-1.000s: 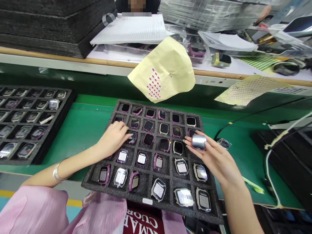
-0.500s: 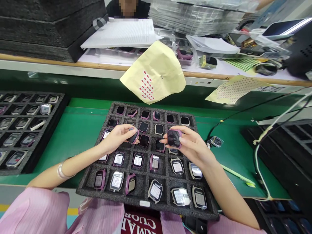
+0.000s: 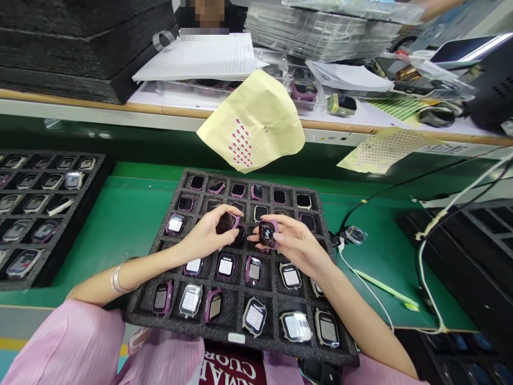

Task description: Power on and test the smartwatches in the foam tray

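Note:
A black foam tray (image 3: pixel 236 338) with square compartments lies in front of me, holding several purple-framed and silver-framed watches, some with lit white screens. Over its middle, my left hand (image 3: pixel 214 227) grips a purple watch (image 3: pixel 225 223) whose screen is dark. Just to the right, my right hand (image 3: pixel 296 243) holds another purple watch (image 3: pixel 267 234) between thumb and fingers, its screen showing a lit face. The two held watches are apart. My hands hide some compartments beneath them.
Another foam tray of watches (image 3: pixel 44 230) lies at the left. Behind is a shelf edge (image 3: pixel 160 109) with hanging yellow sheets (image 3: pixel 264 117), papers and plastic trays. Cables (image 3: pixel 422 262) and a green strap (image 3: pixel 387 289) lie at the right. A person sits beyond the shelf.
Both hands have moved: the left one to the right, the right one to the left, closer together. The watch in my right hand now shows a lit face where its screen was dark.

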Demonstrator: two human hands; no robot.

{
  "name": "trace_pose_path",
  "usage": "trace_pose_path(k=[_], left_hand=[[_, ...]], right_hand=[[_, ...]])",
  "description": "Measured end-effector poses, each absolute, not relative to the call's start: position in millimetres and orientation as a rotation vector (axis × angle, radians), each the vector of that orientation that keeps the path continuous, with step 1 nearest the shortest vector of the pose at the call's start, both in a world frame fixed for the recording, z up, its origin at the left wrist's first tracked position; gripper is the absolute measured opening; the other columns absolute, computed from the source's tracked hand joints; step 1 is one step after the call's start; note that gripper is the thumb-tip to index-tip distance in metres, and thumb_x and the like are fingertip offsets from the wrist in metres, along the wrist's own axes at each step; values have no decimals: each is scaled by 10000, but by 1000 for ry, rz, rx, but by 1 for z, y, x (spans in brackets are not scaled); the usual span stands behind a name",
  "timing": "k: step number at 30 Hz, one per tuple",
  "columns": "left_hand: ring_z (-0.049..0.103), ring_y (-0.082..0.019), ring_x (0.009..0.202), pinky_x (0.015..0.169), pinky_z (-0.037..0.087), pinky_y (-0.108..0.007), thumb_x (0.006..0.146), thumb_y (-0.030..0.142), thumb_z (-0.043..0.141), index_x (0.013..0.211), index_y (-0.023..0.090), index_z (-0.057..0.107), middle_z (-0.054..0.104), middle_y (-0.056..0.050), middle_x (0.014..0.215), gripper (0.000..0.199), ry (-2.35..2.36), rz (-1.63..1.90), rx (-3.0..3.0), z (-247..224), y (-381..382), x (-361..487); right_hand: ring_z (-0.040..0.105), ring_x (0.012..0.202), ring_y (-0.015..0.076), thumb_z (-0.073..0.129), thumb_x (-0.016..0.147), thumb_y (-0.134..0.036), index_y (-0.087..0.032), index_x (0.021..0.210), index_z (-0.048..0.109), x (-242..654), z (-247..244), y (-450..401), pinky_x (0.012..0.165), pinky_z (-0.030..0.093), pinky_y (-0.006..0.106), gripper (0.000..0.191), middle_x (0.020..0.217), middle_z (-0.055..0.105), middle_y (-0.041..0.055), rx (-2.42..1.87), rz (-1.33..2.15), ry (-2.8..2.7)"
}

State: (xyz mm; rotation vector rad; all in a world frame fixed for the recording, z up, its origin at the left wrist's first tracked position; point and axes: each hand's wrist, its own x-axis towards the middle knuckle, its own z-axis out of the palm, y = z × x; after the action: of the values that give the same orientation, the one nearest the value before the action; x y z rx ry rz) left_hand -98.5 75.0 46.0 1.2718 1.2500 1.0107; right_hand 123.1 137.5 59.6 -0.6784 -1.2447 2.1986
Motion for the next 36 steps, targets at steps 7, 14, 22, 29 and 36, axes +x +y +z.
trace_pose_path(k=[7, 14, 22, 29, 36], left_hand=[[585, -173, 897, 854, 453, -293, 785, 127, 581, 1201, 171, 539, 631, -35, 996, 420, 1325, 1071, 1634, 50, 73, -98], [584, -176, 946, 871, 444, -283, 790, 122, 555, 1166, 166, 539, 632, -42, 1059, 379, 1330, 1064, 1624, 56, 74, -100], [548, -140, 794, 752, 431, -253, 759, 93, 563, 1077, 169, 576, 591, -4, 886, 328, 1299, 1086, 1498, 61, 72, -100], [540, -137, 791, 712, 414, -249, 763, 99, 578, 1066, 166, 569, 576, -5, 884, 310, 1280, 1057, 1445, 60, 73, -100], [565, -167, 919, 846, 428, -287, 784, 106, 568, 1116, 177, 548, 609, -28, 992, 341, 1268, 1028, 1520, 59, 72, -99]], right_hand=[[711, 948, 281, 742, 804, -199, -205, 1091, 701, 125, 60, 136, 818, 572, 395, 290, 974, 743, 92, -701, 2110, -1297], [711, 953, 263, 739, 808, -170, -211, 1093, 704, 128, 61, 136, 851, 569, 379, 290, 1048, 732, 87, -712, 2054, -1338], [714, 942, 265, 761, 793, -193, -216, 1077, 713, 129, 63, 134, 823, 578, 365, 290, 1013, 735, 78, -731, 2028, -1339], [717, 922, 273, 763, 790, -199, -217, 1066, 713, 128, 65, 132, 795, 584, 386, 281, 982, 740, 80, -747, 2043, -1351], [714, 937, 281, 724, 831, -210, -207, 1135, 689, 131, 62, 135, 796, 577, 383, 306, 1003, 744, 101, -772, 2047, -1399]])
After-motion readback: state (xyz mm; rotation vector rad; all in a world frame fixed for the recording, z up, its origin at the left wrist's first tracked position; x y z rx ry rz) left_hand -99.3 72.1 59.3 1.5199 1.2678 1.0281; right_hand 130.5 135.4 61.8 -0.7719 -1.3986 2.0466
